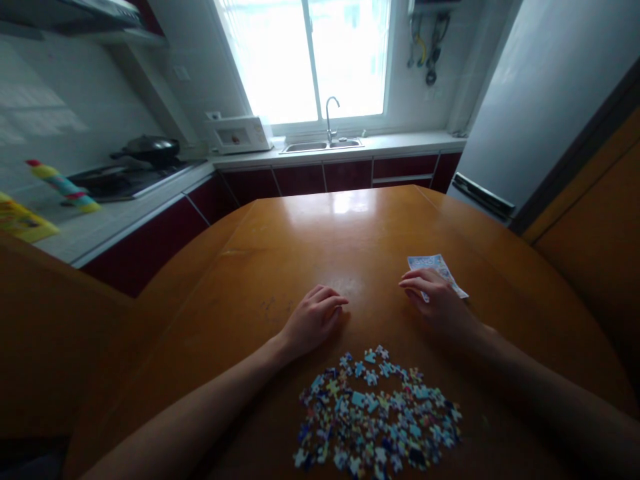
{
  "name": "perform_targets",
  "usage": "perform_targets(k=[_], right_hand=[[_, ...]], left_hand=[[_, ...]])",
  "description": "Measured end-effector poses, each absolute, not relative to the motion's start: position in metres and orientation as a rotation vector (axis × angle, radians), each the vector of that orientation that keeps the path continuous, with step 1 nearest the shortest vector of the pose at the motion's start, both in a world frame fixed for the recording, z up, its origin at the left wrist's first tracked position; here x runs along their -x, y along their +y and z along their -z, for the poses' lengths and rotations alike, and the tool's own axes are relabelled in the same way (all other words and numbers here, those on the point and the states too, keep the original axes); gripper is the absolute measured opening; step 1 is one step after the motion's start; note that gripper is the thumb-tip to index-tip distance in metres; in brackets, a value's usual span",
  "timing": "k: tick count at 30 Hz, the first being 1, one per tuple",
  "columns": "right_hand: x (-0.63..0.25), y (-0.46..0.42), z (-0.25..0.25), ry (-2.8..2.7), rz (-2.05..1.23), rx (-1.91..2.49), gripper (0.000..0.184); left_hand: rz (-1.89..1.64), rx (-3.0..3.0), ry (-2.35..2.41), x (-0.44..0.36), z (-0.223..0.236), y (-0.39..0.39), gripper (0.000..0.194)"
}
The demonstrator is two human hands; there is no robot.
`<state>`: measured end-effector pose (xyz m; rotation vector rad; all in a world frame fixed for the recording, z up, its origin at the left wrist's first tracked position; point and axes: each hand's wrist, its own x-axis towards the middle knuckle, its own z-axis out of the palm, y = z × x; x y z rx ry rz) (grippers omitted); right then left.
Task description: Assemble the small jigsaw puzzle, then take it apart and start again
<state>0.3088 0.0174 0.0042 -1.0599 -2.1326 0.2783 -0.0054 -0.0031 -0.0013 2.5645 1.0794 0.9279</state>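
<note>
A loose heap of jigsaw puzzle pieces (380,413), mostly pale blue with darker and yellowish ones, lies on the wooden table (320,233) close to me. Just beyond the heap, my left hand (315,313) rests on the tabletop with loosely curled fingers and holds nothing that I can see. Over on the right, my right hand (435,293) is held with its fingers partly extended, nothing visible in them. It overlaps a small printed sheet (453,285), part of which is hidden by the hand; whether they touch I cannot tell.
Beyond the table's far edge runs a counter with a sink (305,147), a faucet (329,120) and a white microwave (240,135). A pan (153,148) sits on the stove at left. A tall refrigerator (530,100) stands at right.
</note>
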Motion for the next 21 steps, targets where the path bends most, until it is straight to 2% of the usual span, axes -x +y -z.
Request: perform_targets(k=[7,12,16,21], right_hand=[[-0.282,0.0,0.006,-2.237,-0.506,0.967,0.021],[-0.273,-0.003,0.013,-2.316,-0.512,1.009,0.023],[-0.276,0.001,0.012,-2.319,-0.563,0.976,0.02],[-0.28,0.004,0.011,-2.303,-0.615,0.954,0.019]], left_hand=[[-0.809,-2.598,1.178,0.003,0.004,-0.003,0.021],[-0.677,-2.565,1.283,0.003,0.004,-0.004,0.041],[-0.665,-2.579,1.245,0.003,0.005,-0.003,0.026],[-0.665,-2.576,1.22,0.005,0.006,-0.001,0.027]])
